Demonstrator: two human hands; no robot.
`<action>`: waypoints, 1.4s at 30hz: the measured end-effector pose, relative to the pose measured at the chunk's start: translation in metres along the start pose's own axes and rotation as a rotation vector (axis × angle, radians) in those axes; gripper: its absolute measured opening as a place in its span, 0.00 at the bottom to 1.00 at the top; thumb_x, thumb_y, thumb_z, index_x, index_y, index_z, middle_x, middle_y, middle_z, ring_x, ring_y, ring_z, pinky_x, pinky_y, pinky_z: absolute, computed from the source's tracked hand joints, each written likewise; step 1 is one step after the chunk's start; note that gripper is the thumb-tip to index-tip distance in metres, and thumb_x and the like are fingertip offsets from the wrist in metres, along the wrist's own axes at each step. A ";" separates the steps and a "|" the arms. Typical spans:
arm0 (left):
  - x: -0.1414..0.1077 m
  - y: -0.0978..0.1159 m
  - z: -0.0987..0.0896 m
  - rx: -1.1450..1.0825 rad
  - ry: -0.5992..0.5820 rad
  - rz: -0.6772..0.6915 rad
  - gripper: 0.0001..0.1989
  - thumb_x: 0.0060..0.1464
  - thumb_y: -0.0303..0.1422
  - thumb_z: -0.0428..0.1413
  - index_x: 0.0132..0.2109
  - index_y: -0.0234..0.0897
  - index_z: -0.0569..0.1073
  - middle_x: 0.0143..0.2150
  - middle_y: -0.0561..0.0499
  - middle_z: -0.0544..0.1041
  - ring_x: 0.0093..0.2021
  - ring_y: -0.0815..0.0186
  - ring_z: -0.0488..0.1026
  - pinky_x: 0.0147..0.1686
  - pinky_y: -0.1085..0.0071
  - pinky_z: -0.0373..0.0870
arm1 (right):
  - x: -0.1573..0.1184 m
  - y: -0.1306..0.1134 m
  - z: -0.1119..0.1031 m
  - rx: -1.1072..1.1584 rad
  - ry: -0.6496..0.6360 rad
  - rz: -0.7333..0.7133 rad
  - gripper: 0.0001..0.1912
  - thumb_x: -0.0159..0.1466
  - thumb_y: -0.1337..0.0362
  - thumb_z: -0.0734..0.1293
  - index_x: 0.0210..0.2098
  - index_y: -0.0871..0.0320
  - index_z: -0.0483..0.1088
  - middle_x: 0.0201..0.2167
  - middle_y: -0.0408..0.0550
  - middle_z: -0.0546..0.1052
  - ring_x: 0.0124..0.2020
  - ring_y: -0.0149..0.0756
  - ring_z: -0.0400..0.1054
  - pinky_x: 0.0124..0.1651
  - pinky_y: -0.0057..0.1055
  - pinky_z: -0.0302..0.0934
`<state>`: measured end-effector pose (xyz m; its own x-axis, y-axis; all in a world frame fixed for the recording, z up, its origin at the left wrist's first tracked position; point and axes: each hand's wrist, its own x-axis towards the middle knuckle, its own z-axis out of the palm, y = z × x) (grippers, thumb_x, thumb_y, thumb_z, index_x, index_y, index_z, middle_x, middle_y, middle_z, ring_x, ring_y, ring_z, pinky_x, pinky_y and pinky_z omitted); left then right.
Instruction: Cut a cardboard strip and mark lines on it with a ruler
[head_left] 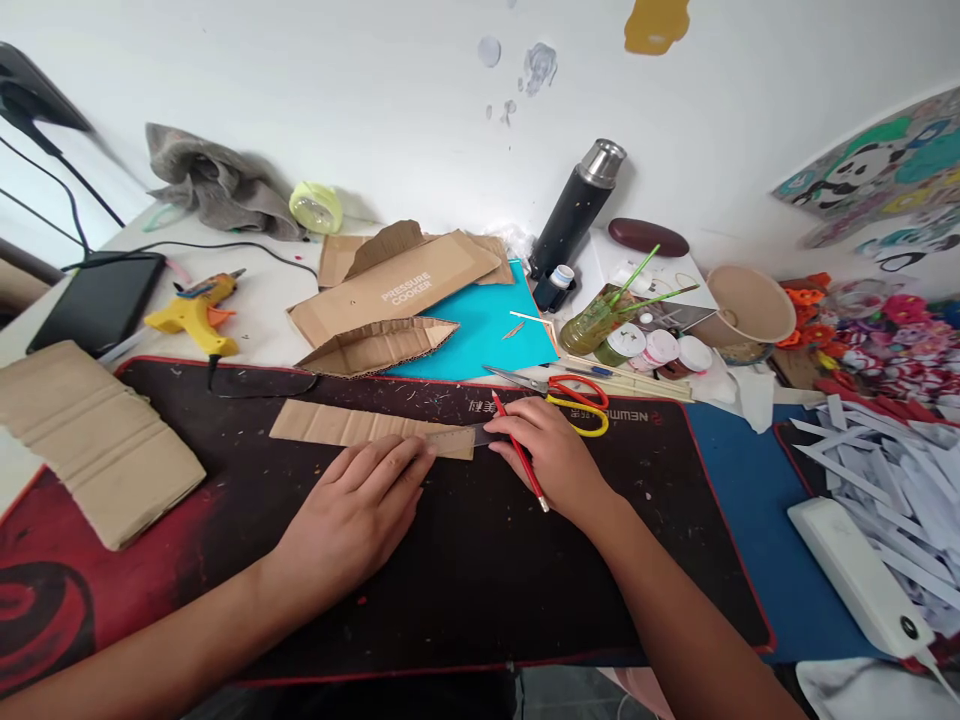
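A narrow cardboard strip [337,424] lies on the black desk mat, with a clear ruler [457,438] across its right end. My left hand [352,505] is closed, its fingertips pressing the ruler's left part onto the strip; its thumb is hidden. Held in my right hand [551,455] is a red pencil [525,455], point up and away from me, eraser end toward me. The fingertips of that hand also touch the ruler's right end. Just beyond it lie open scissors [577,392] with red and yellow handles. A boat-shaped cardboard piece [379,345] sits behind the strip.
At left are a yellow glue gun [199,310] with its cord and a cardboard sheet [97,440]. Printed cardboard [405,285], a black thermos [574,210] and paint jars [660,348] stand behind. White paper strips [892,480] and a white power bank [859,575] lie right.
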<state>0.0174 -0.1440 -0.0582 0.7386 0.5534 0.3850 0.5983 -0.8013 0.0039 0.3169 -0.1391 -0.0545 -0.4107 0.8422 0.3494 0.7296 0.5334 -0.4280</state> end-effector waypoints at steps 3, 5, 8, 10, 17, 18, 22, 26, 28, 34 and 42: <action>-0.003 -0.002 -0.001 -0.019 0.022 -0.011 0.17 0.76 0.30 0.51 0.63 0.31 0.78 0.58 0.40 0.84 0.56 0.52 0.80 0.55 0.57 0.74 | -0.001 0.001 0.001 0.019 0.014 -0.002 0.06 0.75 0.67 0.72 0.51 0.55 0.78 0.47 0.54 0.82 0.48 0.49 0.76 0.53 0.47 0.73; -0.003 -0.003 0.000 -0.034 0.023 -0.002 0.16 0.76 0.30 0.51 0.62 0.31 0.78 0.57 0.41 0.84 0.56 0.53 0.80 0.55 0.58 0.75 | -0.003 0.001 0.000 0.034 0.020 -0.001 0.06 0.76 0.67 0.72 0.51 0.54 0.77 0.46 0.54 0.82 0.48 0.49 0.76 0.53 0.46 0.73; -0.002 -0.003 0.001 -0.050 0.011 0.020 0.16 0.75 0.28 0.52 0.62 0.29 0.78 0.58 0.41 0.84 0.56 0.52 0.80 0.55 0.58 0.75 | -0.006 0.000 -0.002 0.048 0.027 0.018 0.06 0.76 0.67 0.72 0.51 0.55 0.77 0.46 0.54 0.81 0.48 0.49 0.76 0.53 0.47 0.73; -0.001 -0.002 0.001 -0.055 0.001 0.024 0.16 0.74 0.27 0.53 0.63 0.28 0.78 0.58 0.40 0.84 0.57 0.52 0.80 0.56 0.57 0.75 | -0.008 -0.001 -0.003 0.052 0.019 0.039 0.06 0.75 0.67 0.72 0.51 0.55 0.77 0.47 0.54 0.81 0.49 0.49 0.76 0.53 0.47 0.73; 0.003 -0.002 -0.003 -0.080 -0.008 0.015 0.17 0.73 0.27 0.54 0.64 0.31 0.77 0.59 0.42 0.84 0.60 0.52 0.78 0.58 0.57 0.74 | -0.011 0.000 -0.007 0.066 -0.009 0.070 0.08 0.75 0.69 0.72 0.52 0.55 0.78 0.48 0.54 0.81 0.49 0.49 0.77 0.52 0.47 0.74; 0.003 -0.003 -0.003 -0.088 -0.006 0.012 0.17 0.73 0.27 0.54 0.64 0.32 0.77 0.60 0.42 0.84 0.60 0.52 0.78 0.59 0.57 0.74 | -0.011 0.000 -0.008 0.066 -0.016 0.076 0.08 0.75 0.69 0.72 0.52 0.54 0.77 0.48 0.54 0.81 0.49 0.49 0.77 0.52 0.47 0.74; 0.003 -0.003 -0.003 -0.131 -0.016 0.004 0.18 0.73 0.27 0.55 0.65 0.33 0.76 0.61 0.42 0.83 0.61 0.52 0.78 0.63 0.54 0.73 | -0.013 0.000 -0.011 0.051 -0.032 0.095 0.08 0.76 0.69 0.70 0.53 0.53 0.77 0.49 0.54 0.82 0.50 0.49 0.77 0.53 0.48 0.74; 0.004 -0.002 -0.001 -0.126 -0.017 -0.048 0.19 0.71 0.26 0.56 0.66 0.30 0.75 0.62 0.38 0.81 0.66 0.47 0.75 0.65 0.51 0.73 | -0.013 -0.002 -0.012 0.061 -0.032 0.097 0.07 0.76 0.69 0.70 0.52 0.54 0.76 0.48 0.53 0.81 0.49 0.48 0.77 0.52 0.48 0.74; 0.005 -0.002 -0.001 -0.116 -0.014 -0.053 0.18 0.71 0.26 0.55 0.65 0.30 0.76 0.62 0.39 0.81 0.66 0.47 0.75 0.66 0.51 0.73 | -0.013 -0.003 -0.012 0.068 -0.034 0.100 0.07 0.77 0.69 0.70 0.52 0.54 0.76 0.48 0.53 0.81 0.49 0.48 0.76 0.52 0.47 0.74; 0.005 0.000 -0.002 -0.063 -0.005 -0.059 0.17 0.73 0.28 0.53 0.63 0.35 0.78 0.61 0.43 0.84 0.60 0.51 0.79 0.59 0.53 0.74 | -0.014 -0.003 -0.012 0.072 -0.022 0.097 0.07 0.77 0.70 0.69 0.51 0.54 0.77 0.47 0.53 0.81 0.48 0.47 0.77 0.52 0.46 0.75; 0.003 0.000 0.000 -0.049 0.001 -0.048 0.17 0.72 0.28 0.53 0.62 0.35 0.80 0.60 0.43 0.84 0.58 0.53 0.80 0.56 0.55 0.74 | -0.015 0.001 -0.007 0.059 0.013 0.091 0.08 0.75 0.70 0.70 0.51 0.53 0.78 0.47 0.53 0.82 0.47 0.47 0.78 0.51 0.47 0.77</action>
<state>0.0195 -0.1427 -0.0567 0.7092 0.5912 0.3840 0.6171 -0.7840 0.0672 0.3276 -0.1521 -0.0542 -0.3369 0.8863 0.3177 0.7297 0.4590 -0.5067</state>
